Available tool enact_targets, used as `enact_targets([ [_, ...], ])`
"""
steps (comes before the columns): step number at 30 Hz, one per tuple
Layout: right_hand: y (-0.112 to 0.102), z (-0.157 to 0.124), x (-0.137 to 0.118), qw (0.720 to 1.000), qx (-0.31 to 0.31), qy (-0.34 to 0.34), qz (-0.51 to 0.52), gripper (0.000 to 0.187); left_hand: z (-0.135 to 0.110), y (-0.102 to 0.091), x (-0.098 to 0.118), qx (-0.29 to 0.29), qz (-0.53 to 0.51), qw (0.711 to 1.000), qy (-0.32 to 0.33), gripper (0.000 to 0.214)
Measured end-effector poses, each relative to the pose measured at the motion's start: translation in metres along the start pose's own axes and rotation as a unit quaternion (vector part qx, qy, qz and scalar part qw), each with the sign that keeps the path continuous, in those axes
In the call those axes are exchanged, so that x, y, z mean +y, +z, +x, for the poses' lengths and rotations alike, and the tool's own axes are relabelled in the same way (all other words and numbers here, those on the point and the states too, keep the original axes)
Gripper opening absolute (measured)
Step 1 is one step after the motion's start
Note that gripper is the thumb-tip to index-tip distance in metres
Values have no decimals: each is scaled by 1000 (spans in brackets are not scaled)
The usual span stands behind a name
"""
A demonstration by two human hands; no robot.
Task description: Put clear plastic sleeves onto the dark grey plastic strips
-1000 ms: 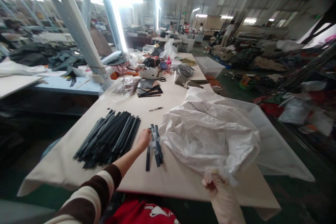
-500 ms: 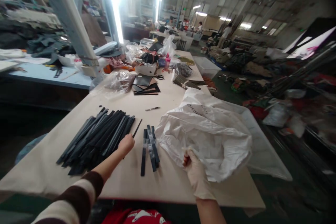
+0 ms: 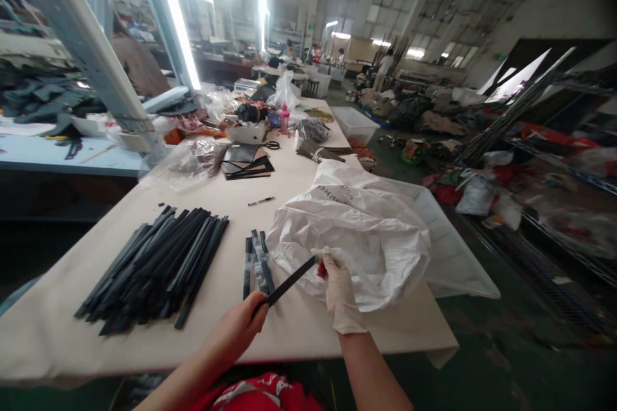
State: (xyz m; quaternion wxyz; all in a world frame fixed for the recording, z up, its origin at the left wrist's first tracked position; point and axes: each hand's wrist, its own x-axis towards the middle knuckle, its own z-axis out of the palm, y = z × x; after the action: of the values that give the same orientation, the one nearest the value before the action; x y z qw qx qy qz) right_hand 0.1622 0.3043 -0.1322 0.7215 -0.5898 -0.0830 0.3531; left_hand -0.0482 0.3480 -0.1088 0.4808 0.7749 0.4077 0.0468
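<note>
Cream-covered table (image 3: pixel 289 170) is filling the foreground; everything noted here is lying on it or being held over it. White plastic bag (image 3: pixel 366 231), the landmark, is sprawling over its right part. Dark marks, apparently writing, are crossing the bag's upper side; they are showing too small and blurred to read. Pile of dark strips (image 3: pixel 149 270) is lying well left of the bag, the strips mostly slanting the same way. Dark flat sheets (image 3: pixel 245 160) are lying stacked beyond the bag, to its left. Right hand (image 3: pixel 340 289), in a pale glove, is reaching over the bag's near edge, fingers bunched. Left hand (image 3: pixel 241 324), bare, is hanging near and left of the bag, clamping one end of a single dark strip (image 3: pixel 292 280). That strip is slanting up towards the bag, its far end meeting the gloved fingertips; whether they are gripping it, cannot tell. Half a second ago the left hand was carrying a strip beside the pile; now it is working closer to the bag. Small strip group (image 3: pixel 260 253), wrapped in something clear, is lying just left of the bag. Pen (image 3: pixel 261 201) is lying beyond that group, left of the bag.
</note>
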Motion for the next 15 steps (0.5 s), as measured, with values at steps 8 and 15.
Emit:
enact_targets([
  [8,-4,-60,5,950,-273,41,-147,46,-3,18,23,44,-128,991,20,36],
  [15,-15,-61,5,980,-187,64,-14,51,5,40,23,-23,-184,983,-5,31],
])
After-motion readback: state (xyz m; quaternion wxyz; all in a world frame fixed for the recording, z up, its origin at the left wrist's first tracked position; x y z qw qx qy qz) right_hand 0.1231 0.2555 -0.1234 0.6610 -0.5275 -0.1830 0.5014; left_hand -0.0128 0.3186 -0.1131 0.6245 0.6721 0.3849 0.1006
